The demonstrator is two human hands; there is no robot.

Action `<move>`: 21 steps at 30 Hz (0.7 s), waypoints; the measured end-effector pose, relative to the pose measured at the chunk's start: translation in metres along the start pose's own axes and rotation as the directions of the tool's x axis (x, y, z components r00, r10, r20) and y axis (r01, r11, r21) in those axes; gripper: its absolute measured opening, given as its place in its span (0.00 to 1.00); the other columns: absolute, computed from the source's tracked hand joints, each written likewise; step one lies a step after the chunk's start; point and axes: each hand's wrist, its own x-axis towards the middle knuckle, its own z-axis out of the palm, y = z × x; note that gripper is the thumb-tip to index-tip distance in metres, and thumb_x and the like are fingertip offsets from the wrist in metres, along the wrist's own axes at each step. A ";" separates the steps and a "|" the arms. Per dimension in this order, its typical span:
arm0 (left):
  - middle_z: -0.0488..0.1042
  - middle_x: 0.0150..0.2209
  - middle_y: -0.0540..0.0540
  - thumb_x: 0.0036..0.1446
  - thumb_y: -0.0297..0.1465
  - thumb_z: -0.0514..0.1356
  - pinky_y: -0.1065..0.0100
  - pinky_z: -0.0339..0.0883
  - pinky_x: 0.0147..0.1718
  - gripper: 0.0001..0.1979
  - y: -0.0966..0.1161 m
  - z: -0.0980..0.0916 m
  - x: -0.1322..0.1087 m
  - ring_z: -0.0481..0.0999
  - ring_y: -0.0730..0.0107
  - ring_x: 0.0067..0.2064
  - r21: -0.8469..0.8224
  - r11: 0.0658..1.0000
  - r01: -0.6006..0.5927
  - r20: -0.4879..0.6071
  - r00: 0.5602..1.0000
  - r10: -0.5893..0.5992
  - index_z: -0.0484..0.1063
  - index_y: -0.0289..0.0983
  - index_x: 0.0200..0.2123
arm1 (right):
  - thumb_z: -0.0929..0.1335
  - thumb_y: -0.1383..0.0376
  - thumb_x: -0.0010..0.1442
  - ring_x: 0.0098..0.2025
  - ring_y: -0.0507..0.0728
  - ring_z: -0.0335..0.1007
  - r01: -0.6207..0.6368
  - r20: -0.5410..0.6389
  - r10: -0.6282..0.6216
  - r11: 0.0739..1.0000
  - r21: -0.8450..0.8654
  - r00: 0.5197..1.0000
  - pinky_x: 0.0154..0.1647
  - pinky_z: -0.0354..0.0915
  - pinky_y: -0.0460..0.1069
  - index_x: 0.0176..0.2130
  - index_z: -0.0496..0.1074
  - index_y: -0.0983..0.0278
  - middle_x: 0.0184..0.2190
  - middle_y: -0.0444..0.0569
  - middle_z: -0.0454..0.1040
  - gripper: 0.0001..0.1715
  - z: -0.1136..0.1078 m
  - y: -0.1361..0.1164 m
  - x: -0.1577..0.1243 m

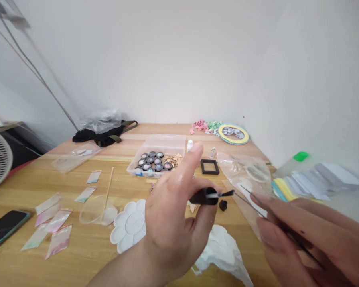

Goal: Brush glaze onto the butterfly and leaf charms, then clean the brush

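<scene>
The left hand (170, 215) is closed on a black-capped nail brush (208, 196), and the right hand (305, 239) clamps fine tweezers (254, 198). Beyond them, mid-tabletop (62, 187), a clear plastic box (167, 143) holds round black-rimmed jars (151, 161) and gold flakes (172, 159).

From here I see a black-handled brush (208, 196) and black tweezers (248, 193) above a honey-coloured wood-grain table (167, 129). There's a white flower-shaped palette (128, 225) and a black square frame (210, 167). Farther back lie pink and mint paper folds (205, 126) and a yellow ring (228, 140) edged in teal; pink-to-green sachets (59, 241) lie at left.
</scene>
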 end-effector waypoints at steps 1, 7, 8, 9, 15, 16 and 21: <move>0.81 0.31 0.51 0.54 0.20 0.61 0.61 0.75 0.33 0.36 0.000 0.000 0.000 0.79 0.67 0.29 0.002 1.000 0.003 0.006 1.000 -0.003 0.58 0.40 0.65 | 0.68 0.60 0.63 0.25 0.47 0.73 0.014 -0.006 -0.014 1.000 0.007 1.000 0.32 0.70 0.41 0.48 0.75 0.56 0.26 0.39 0.78 0.13 0.001 -0.001 0.001; 0.82 0.33 0.53 0.54 0.18 0.61 0.64 0.74 0.37 0.37 0.000 0.000 0.002 0.80 0.71 0.33 0.009 0.999 -0.041 0.011 0.999 0.041 0.56 0.37 0.66 | 0.68 0.61 0.63 0.26 0.47 0.73 -0.047 0.004 0.047 0.999 0.001 0.999 0.33 0.69 0.42 0.48 0.75 0.55 0.26 0.38 0.79 0.13 0.001 -0.004 0.001; 0.82 0.33 0.53 0.54 0.18 0.61 0.63 0.74 0.37 0.37 0.000 0.000 0.002 0.80 0.71 0.33 0.012 0.999 -0.035 0.011 0.999 0.035 0.56 0.38 0.66 | 0.69 0.61 0.62 0.26 0.47 0.73 -0.047 -0.007 0.047 0.999 0.002 0.999 0.32 0.68 0.42 0.48 0.75 0.55 0.26 0.38 0.79 0.13 0.000 -0.005 0.002; 0.82 0.32 0.53 0.54 0.18 0.61 0.63 0.74 0.37 0.37 0.000 0.000 0.002 0.80 0.70 0.33 0.015 1.000 -0.026 0.009 1.000 0.026 0.56 0.39 0.66 | 0.69 0.61 0.62 0.25 0.47 0.73 -0.040 -0.024 0.040 0.999 0.005 0.999 0.31 0.68 0.43 0.47 0.75 0.55 0.26 0.38 0.79 0.13 0.000 -0.005 0.002; 0.82 0.31 0.51 0.53 0.19 0.60 0.60 0.75 0.31 0.36 -0.001 0.001 0.002 0.79 0.66 0.29 -0.004 0.999 -0.043 -0.035 0.998 0.043 0.59 0.40 0.65 | 0.67 0.57 0.64 0.27 0.48 0.74 -0.056 -0.033 0.056 0.998 -0.011 0.998 0.31 0.68 0.44 0.46 0.76 0.55 0.26 0.38 0.79 0.12 0.000 -0.005 0.001; 0.82 0.32 0.51 0.53 0.19 0.61 0.60 0.75 0.31 0.36 -0.001 0.001 0.002 0.79 0.66 0.29 0.001 0.999 -0.046 -0.031 0.998 0.046 0.59 0.39 0.65 | 0.67 0.57 0.64 0.27 0.48 0.74 -0.050 -0.028 0.050 0.999 -0.009 0.998 0.31 0.68 0.44 0.46 0.75 0.55 0.26 0.38 0.79 0.12 0.000 -0.004 0.000; 0.82 0.32 0.53 0.54 0.20 0.60 0.60 0.76 0.33 0.37 0.000 0.001 0.002 0.79 0.67 0.30 0.019 1.000 -0.002 -0.004 1.000 0.002 0.57 0.43 0.66 | 0.67 0.57 0.64 0.28 0.47 0.73 -0.067 -0.015 0.067 0.997 -0.023 0.998 0.34 0.68 0.43 0.48 0.74 0.53 0.27 0.37 0.79 0.13 0.002 -0.002 -0.003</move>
